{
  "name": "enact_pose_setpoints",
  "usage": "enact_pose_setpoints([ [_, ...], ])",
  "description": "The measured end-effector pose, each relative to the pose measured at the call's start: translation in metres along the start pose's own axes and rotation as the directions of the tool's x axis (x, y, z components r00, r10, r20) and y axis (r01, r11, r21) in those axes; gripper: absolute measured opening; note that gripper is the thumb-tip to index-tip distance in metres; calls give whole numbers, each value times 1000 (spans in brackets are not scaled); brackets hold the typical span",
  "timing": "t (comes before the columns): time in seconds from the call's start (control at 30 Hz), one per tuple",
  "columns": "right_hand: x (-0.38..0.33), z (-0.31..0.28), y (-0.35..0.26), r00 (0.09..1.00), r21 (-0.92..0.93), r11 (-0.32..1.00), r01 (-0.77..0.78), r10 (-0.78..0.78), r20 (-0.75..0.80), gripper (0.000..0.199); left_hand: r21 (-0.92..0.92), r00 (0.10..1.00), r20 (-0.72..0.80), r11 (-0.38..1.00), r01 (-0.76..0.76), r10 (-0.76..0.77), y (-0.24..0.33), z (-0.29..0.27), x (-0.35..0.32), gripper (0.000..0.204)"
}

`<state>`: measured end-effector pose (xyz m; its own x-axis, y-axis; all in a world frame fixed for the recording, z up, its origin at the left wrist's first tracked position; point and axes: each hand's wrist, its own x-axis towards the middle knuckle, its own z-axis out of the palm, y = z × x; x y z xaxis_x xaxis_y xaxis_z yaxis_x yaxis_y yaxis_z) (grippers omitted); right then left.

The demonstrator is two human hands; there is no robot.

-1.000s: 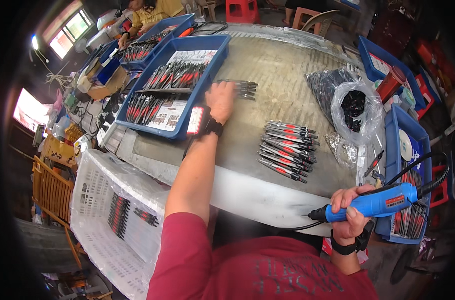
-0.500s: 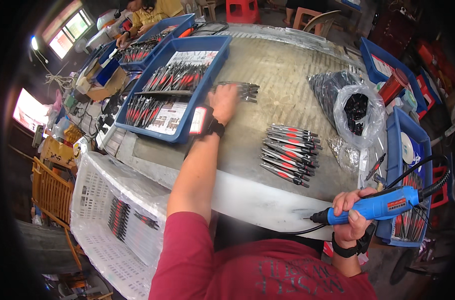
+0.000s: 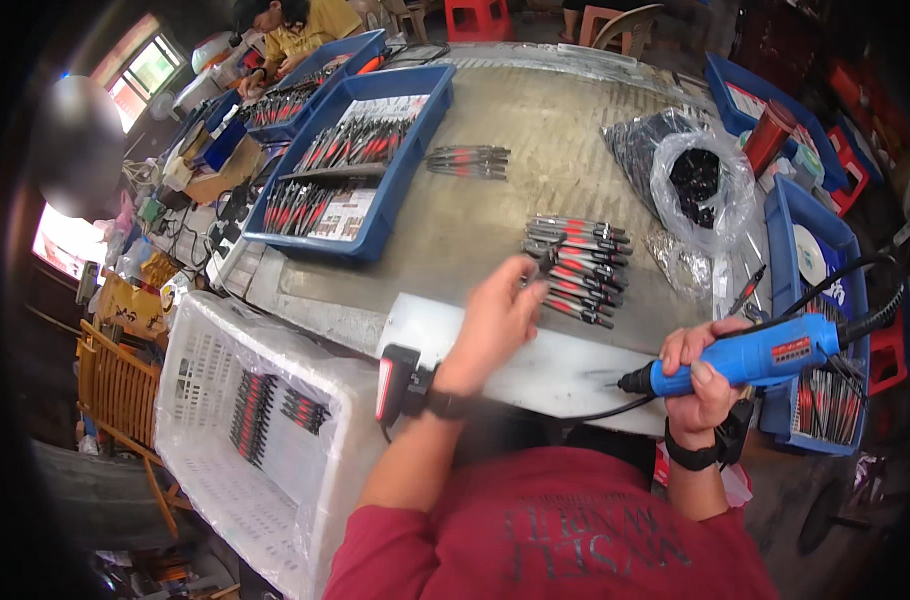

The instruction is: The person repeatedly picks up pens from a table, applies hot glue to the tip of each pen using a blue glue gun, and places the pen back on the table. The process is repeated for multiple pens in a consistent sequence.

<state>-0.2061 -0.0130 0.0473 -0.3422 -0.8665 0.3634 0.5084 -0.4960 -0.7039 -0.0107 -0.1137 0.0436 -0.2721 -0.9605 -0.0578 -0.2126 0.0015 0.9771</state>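
Observation:
My right hand grips a blue electric screwdriver, its black tip pointing left over the white board at the table's near edge. My left hand is slightly blurred, fingers curled together at the left side of a stack of slim pen-like tools in silver, red and black. A dark piece shows at its fingertips, too blurred to name. Farther off, a smaller group of the same slim tools lies next to a blue tray holding many more, on printed paper.
A clear bag of small black parts lies at the right, beside a blue bin. A white plastic-lined crate with rows of tools stands at the near left. The screwdriver's black cable runs right. Another person works at the far left.
My left hand has moved right and nearer, from the small group by the blue tray to the larger stack. My right hand still holds the screwdriver in about the same place.

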Motion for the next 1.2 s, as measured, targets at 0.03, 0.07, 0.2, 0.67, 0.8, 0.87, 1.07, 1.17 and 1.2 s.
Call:
enact_pose_setpoints([
  [0.03, 1, 0, 0, 999, -25, 999, 34, -33, 16, 60, -39, 993, 54, 993, 108, -105, 1, 2, -19, 19],
  [0.07, 0, 1, 0, 999, -67, 997, 36, -36, -5, 57, -115, 982, 113, 979, 167, -154, -1, 4, -36, 18],
  [0.2, -4, 5, 4, 996, -83, 996, 39, -45, -71, 50, -226, 926, 219, 907, 355, -308, -19, 14, -89, 16],
  [0.67, -6, 25, 11, 997, -42, 997, 69, -67, 29, 48, -339, 845, 234, 775, 534, -480, -44, 29, -110, 19],
  [0.8, -8, 32, 17, 998, -61, 998, 33, -29, 59, 49, -366, 833, 231, 749, 553, -503, -44, 31, -112, 21],
  [0.87, -9, 35, 19, 998, -70, 998, 10, -5, 68, 50, -379, 835, 230, 744, 550, -500, -44, 32, -112, 21],
  [1.07, -9, 41, 24, 992, -83, 996, -33, 43, 121, 51, -391, 833, 244, 736, 553, -497, -43, 32, -112, 22],
  [1.17, -9, 43, 28, 989, -108, 994, -32, 47, 141, 51, -397, 830, 255, 729, 557, -496, -42, 32, -112, 22],
  [1.2, -10, 43, 29, 988, -111, 993, -28, 45, 147, 51, -397, 828, 257, 727, 560, -497, -42, 32, -112, 22],
])
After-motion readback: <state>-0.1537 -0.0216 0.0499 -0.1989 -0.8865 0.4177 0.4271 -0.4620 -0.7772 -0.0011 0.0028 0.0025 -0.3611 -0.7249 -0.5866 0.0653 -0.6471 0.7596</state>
